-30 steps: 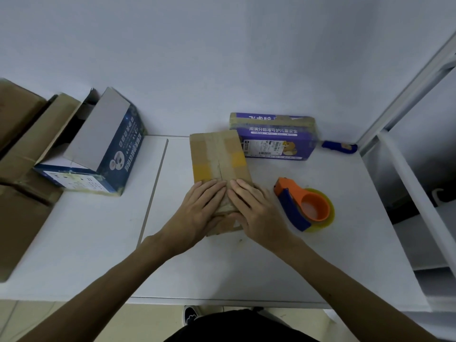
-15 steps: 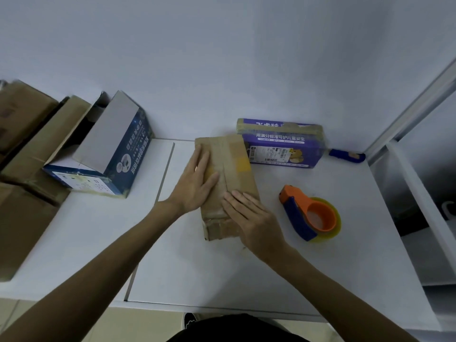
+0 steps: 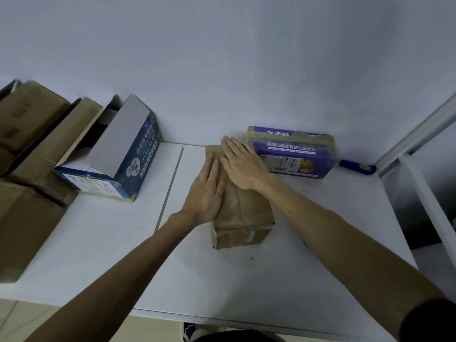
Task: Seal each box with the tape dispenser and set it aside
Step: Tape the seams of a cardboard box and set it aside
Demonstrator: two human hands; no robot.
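Two hands, one box, a single head view to log. The left hand (image 3: 206, 193) lies flat on the left half of the brown cardboard box (image 3: 249, 218), palm down, fingers straight and held close together. The right hand (image 3: 243, 164) lies flat farther back on the same top face, fingers straight and slightly fanned, tips reaching the far edge. I read both as pressing down and curled round nothing. Thumb sides run side by side; whether they touch I cannot tell. The box sits lengthwise near the middle of the white table (image 3: 98, 243), one short end toward me, with a seam along its top and tape strips on that near end. Just behind it to the right, against the wall, stands a purple printed box (image 3: 296, 154) banded with yellowish tape. A blue-handled tool (image 3: 356, 167) lies beside that, too small to identify. At left stands a dark-blue printed carton (image 3: 138, 156), flap raised. Plain brown cartons (image 3: 29, 114) are stacked beyond it at the table's left edge.
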